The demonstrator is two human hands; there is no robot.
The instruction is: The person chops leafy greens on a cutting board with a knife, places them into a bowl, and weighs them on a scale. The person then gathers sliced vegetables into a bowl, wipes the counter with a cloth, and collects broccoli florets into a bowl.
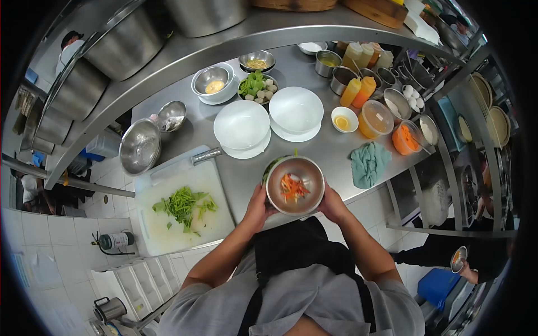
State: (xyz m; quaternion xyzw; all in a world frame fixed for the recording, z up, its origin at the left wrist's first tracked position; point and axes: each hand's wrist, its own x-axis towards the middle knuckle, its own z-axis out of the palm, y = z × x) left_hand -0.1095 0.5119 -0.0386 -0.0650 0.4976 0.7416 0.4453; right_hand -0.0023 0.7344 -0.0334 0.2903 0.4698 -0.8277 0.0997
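In the head view, my left hand (260, 206) and my right hand (333, 205) hold a steel mixing bowl (296, 210) between them at the counter's front edge. Orange and pale shreds (294, 188), which look like carrot, lie inside it. Something green (270, 167) shows behind the bowl's far left rim, mostly hidden. To the left, chopped leafy greens (185, 206) are spread on a white cutting board (150, 235), beside a knife with a metal handle (207, 156). Beyond the steel bowl stand two white bowls (241, 124) on plates.
A teal cloth (370, 164) lies right, near tubs (376, 119) and sauce bottles (350, 92). Farther back are a bowl of greens and pale balls (258, 88) and steel bowls (140, 147). An overhead shelf (168, 64) arches above. Another person's hand (469, 273) holds a bowl at lower right.
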